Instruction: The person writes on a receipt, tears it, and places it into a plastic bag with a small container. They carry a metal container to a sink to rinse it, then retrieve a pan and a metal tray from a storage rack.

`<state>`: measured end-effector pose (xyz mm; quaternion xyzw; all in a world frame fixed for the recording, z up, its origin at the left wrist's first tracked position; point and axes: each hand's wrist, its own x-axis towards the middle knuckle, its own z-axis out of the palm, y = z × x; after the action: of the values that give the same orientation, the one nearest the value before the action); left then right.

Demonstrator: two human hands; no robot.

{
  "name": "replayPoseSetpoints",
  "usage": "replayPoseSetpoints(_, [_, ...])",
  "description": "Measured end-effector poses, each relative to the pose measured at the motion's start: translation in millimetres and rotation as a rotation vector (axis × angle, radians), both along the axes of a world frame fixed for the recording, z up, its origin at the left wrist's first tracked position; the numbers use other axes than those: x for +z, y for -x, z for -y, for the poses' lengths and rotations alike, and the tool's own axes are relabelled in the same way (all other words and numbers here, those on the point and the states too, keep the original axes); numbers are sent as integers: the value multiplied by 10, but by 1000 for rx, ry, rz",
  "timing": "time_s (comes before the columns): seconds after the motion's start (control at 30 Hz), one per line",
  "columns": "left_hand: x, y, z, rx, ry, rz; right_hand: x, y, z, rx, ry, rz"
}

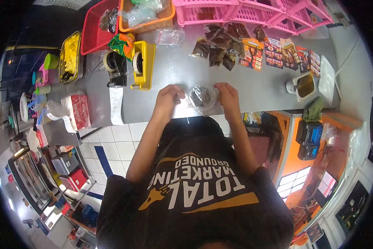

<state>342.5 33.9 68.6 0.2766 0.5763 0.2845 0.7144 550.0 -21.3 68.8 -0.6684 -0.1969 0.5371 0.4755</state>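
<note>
In the head view, a clear plastic bag (pixel 201 96) with a round, dark shape inside or beneath it lies at the front edge of the metal table. My right hand (pixel 228 98) pinches its right side between thumb and fingers. On the other side, my left hand (pixel 169 99) is loosely curled close to the plastic, thumb and fingers slightly apart. Glare makes contact there hard to judge. Beyond the hands lie several small bags of dark contents (pixel 217 56) and printed leaflets (pixel 273 53).
Two tape dispensers, one black (pixel 117 68) and one yellow (pixel 144 64), stand left with a paper strip (pixel 116 106). Pink baskets (pixel 203 14), a red bin (pixel 96 31) and an orange bin (pixel 147 25) line the back. A metal container (pixel 302 87) is right.
</note>
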Motion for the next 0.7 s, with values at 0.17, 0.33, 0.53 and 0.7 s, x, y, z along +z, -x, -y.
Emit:
replayPoseSetpoints(0.17, [453,150,261,-220,102,121,120,58,318,200,-77,171])
replayPoseSetpoints(0.33, [778,799,938,-450,100,119,551,585,1126,280,-7,95])
replayPoseSetpoints(0.53, [-796,1455,2068,-313,162,-126,-1172,1461,1745,450,21,286])
replayPoseSetpoints(0.7, [-1603,1605,2590,-462,45,-306,-1829,1968,2335,698,130,488])
